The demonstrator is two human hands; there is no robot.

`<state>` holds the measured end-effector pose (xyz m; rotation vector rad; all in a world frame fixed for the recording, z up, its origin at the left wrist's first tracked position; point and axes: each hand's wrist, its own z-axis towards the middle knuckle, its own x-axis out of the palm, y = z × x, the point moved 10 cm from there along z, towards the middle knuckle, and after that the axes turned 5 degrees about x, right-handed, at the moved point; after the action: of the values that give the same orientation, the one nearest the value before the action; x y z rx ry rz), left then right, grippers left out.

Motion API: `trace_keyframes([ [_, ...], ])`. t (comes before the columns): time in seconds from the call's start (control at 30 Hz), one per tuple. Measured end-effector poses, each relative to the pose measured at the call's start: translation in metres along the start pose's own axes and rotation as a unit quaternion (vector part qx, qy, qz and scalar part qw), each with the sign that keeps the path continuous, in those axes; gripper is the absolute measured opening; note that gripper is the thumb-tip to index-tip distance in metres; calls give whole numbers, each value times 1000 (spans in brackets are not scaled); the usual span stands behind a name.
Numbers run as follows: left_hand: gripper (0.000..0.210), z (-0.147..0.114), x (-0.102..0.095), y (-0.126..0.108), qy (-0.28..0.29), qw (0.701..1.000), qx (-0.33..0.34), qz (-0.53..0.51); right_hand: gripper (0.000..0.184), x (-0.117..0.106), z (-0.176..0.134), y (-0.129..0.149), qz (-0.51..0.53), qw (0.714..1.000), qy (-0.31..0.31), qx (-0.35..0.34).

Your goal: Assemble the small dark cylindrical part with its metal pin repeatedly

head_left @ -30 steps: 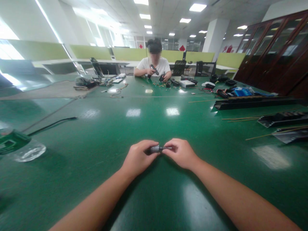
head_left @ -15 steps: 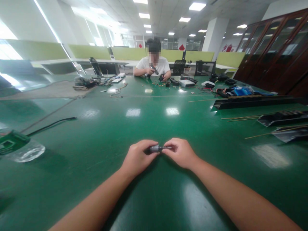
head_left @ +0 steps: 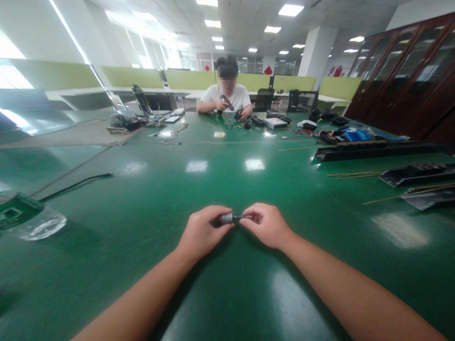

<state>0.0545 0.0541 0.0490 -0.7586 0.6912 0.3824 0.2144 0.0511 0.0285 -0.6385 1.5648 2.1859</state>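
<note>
Between my hands lies a small grey-and-black cylindrical tool (head_left: pixel 226 218), much like a compact electric screwdriver, held roughly level just above the green tabletop. My left hand (head_left: pixel 204 227) is closed round its thicker body, with the thumb below and the fingers behind; the rear end is hidden in the palm. From its right end a thin dark metal shaft (head_left: pixel 246 217) points to the right. My right hand (head_left: pixel 268 225) pinches that shaft between thumb and forefinger. Its other fingers are curled and partly hidden.
Across the green table (head_left: pixel 159 184) a person (head_left: pixel 227 97) in a white shirt handles a dark tool. A clear bottle (head_left: pixel 42 222) lies at the left beside a black cable (head_left: pixel 78 184). Black metal channels (head_left: pixel 373 150) and thin rods (head_left: pixel 355 176) occupy the right side.
My left hand and the tool have shifted very slightly left, so more of the dark part beside the grey body shows. My right hand keeps its pinch almost in place.
</note>
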Motion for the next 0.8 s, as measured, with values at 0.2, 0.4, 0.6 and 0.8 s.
trace_keyframes([
  [0.2,22,0,-2,4,-6,1000,-12,-8,9,-3,-1,-4,9,1000,-21,18],
  [0.4,25,1,-10,13,-33,998,-43,8,14,-10,0,-16,47,996,-61,53],
  [0.6,36,1,-27,33,-94,986,-135,16,35,-4,2,-30,139,985,-39,93],
  [0.8,57,-6,-22,64,-126,956,-236,-125,45,1,3,-34,136,986,-29,94],
])
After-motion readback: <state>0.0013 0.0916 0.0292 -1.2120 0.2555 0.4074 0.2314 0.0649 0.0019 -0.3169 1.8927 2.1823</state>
